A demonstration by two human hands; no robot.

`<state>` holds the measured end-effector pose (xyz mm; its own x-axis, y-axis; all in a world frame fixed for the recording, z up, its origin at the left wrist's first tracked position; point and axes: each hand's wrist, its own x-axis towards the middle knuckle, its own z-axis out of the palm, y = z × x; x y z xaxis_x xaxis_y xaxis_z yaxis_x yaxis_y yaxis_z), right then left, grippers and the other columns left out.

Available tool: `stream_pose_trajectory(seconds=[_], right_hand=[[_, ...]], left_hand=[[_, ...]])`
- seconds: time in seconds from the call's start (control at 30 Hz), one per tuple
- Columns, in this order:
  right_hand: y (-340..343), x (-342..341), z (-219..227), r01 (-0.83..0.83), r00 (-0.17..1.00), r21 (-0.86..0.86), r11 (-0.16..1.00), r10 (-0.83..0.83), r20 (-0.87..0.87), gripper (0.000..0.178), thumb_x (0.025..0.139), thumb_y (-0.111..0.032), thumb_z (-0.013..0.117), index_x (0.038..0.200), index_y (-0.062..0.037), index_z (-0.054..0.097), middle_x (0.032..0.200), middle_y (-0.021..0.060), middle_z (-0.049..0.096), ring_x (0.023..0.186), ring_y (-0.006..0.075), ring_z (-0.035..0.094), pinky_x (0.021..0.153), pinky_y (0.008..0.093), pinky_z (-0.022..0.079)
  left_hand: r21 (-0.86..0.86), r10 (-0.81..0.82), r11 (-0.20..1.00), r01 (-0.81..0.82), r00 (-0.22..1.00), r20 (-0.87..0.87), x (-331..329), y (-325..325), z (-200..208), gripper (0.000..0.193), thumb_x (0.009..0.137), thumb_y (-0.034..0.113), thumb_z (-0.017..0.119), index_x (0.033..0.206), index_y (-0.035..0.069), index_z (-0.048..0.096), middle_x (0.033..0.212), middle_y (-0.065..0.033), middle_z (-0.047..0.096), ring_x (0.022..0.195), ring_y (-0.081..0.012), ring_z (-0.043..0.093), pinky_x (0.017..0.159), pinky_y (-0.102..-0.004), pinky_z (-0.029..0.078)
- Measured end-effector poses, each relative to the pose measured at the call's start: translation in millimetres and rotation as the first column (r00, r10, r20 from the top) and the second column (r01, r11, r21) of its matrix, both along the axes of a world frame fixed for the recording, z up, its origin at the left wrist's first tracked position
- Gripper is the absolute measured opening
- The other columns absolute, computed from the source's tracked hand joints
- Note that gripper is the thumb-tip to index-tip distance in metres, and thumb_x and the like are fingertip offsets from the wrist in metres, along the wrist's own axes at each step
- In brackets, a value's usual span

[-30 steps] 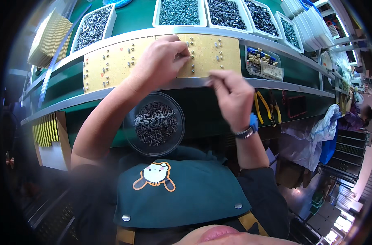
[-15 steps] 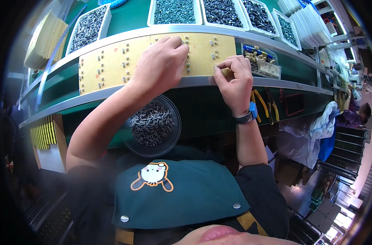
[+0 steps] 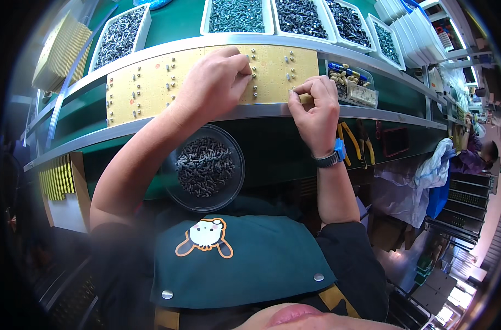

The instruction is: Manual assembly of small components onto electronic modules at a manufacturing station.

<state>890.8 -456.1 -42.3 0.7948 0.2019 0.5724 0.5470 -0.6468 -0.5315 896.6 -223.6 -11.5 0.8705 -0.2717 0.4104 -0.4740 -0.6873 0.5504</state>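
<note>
A yellow circuit board lies along two metal rails, dotted with short rows of small grey cylindrical parts and round silvery parts. My left hand is over its middle, thumb and fingers drawn together in a pinch; whatever is between them is hidden. At the board's lower right, my right hand pinches a tiny grey component at the board's surface. Below the near rail, a clear round bowl holds many loose grey cylindrical components.
Beyond the far rail stand white bins of green, black and grey components. A clear box of small parts lies right of the board; yellow-handled pliers are nearer. Boards are stacked far left. Another person is at far right.
My left hand has shifted slightly down on the board and its fingers have moved a little. My right hand keeps nearly the same place and pinch.
</note>
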Motion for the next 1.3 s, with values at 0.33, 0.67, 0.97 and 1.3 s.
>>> stream_pose_trajectory(seconds=[0.33,0.67,0.97,1.3], right_hand=[[-15,3,30,-0.199,0.974,-0.125,0.972,0.183,-0.130,0.014,0.082,0.003,0.074,0.095,-0.0017,0.070,0.092,0.0067,0.062,0.078,0.0198,0.056,0.067,0.0308,0.048],[-34,20,29,-0.368,0.930,-0.207,0.907,0.357,-0.088,0.014,0.085,0.006,0.074,0.097,-0.0004,0.075,0.093,0.0074,0.065,0.076,0.0212,0.059,0.069,0.0319,0.050],[-28,16,17,-0.343,0.935,-0.188,0.920,0.353,0.020,0.016,0.084,0.005,0.075,0.099,-0.0004,0.077,0.094,0.0069,0.066,0.078,0.0212,0.060,0.071,0.0313,0.050],[-141,0,2,0.590,0.804,0.135,0.796,-0.594,-0.007,0.024,0.102,-0.011,0.065,0.123,0.0004,0.068,0.116,0.0172,0.073,0.100,0.0275,0.069,0.089,0.0343,0.055]], left_hand=[[0.056,-0.047,0.997,0.047,0.999,0.005,2,0,4,0.010,0.088,0.006,0.065,0.084,-0.003,0.067,0.089,-0.0135,0.063,0.079,-0.0321,0.061,0.074,-0.0405,0.053],[0.171,-0.084,0.983,0.066,0.992,0.096,1,-3,9,0.009,0.089,0.007,0.066,0.087,-0.002,0.068,0.091,-0.0124,0.063,0.080,-0.0317,0.062,0.076,-0.0408,0.053],[-0.111,-0.034,0.993,0.031,0.999,-0.028,-53,10,39,0.006,0.088,0.006,0.069,0.090,0.001,0.069,0.092,-0.0098,0.064,0.072,-0.0310,0.060,0.072,-0.0395,0.052],[0.390,-0.140,0.842,0.374,0.848,-0.511,-119,50,29,0.016,0.080,0.005,0.074,0.091,0.005,0.063,0.094,-0.0111,0.061,0.089,-0.0302,0.061,0.083,-0.0407,0.052]])
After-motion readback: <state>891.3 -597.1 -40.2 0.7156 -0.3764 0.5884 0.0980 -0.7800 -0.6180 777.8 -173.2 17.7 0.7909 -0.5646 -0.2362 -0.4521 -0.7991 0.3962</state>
